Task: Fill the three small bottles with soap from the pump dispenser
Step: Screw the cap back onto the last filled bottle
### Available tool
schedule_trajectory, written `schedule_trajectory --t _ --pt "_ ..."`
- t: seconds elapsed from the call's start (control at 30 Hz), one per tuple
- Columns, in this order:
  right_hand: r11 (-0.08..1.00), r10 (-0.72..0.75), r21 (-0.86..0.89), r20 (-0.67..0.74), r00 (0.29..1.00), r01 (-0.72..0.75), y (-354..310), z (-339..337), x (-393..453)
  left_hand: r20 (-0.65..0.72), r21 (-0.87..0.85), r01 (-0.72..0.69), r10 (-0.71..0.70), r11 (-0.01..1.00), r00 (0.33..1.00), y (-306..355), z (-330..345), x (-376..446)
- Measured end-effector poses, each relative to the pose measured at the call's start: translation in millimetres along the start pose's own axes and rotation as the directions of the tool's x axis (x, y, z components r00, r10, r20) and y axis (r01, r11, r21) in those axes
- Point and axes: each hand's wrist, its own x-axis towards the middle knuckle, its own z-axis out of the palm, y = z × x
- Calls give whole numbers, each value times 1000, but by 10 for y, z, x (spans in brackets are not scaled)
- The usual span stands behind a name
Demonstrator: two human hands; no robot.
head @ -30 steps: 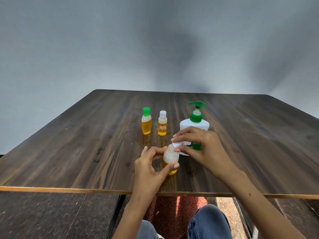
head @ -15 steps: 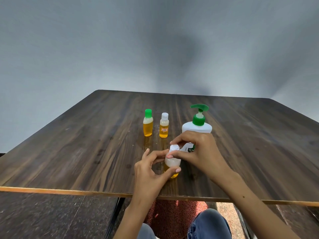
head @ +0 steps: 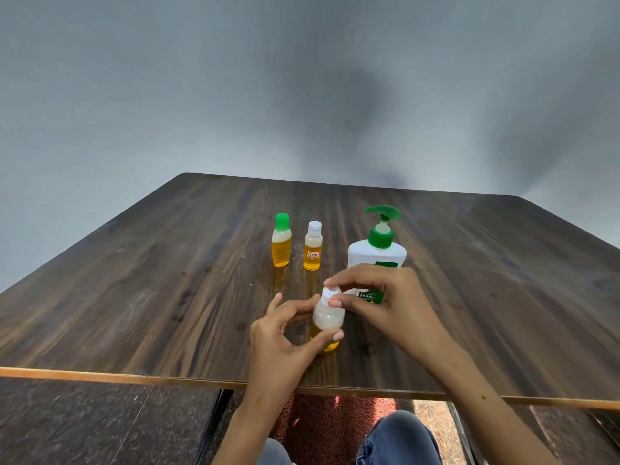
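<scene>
With the right hand pinching the white cap and the left hand closed round the third bottle (just before the pump dispenser), twist gently, bottle upright on the desk.

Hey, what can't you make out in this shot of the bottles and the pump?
- Held bottle's fill level: head view, left hand covers its lower part.
- Its cap: right hand fingertips hide whether it is seated.
- Pump dispenser label: mostly behind the right hand.
- White-capped bottle's sticker: too small to read.
</scene>
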Motion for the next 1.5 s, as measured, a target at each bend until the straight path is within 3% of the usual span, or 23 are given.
schedule_trajectory --t 0.13,0.3,0.4,0.53,0.73,0.9,1.07,1.27,1.43,1.5 --pt "999 44 0 -60 997 -45 8 13 -16 5 19 -8 8 1000 1000 -8 15 -18" --pt "991 12 133 30 999 -16 27 -17 -34 7 7 -4 4 1000 1000 -10 0 12" --pt "998 -16 68 -22 1000 17 19 42 -27 -1 5 -22 22 1000 1000 -9 5 -3" --pt "998 38 -47 -107 994 -43 -37 82 -10 -6 8 -31 31 999 1000 -4 9 -10" --pt "998 55 30 12 998 -56 -10 23 -53 -11 31 -36 37 999 999 -32 13 -8" --pt "994 93 -40 -148 985 -100 -84 110 -21 -24 41 -42 43 998 999 1 20 -6" --pt "990 117 77 70 991 -122 -15 -4 -89 -16 13 -34 34 999 999 -22 23 -6" --pt "993 118 28 -156 981 -115 -35 113 -63 -9 21 -44 44 999 999 -28 31 -9" --pt "991 79 106 79 994 -88 54 6 -70 -8 15 -41 41 999 999 -18 24 0" --pt "993 77 84 76 994 -83 44 27 -47 -7 17 -43 43 999 999 -16 18 3"
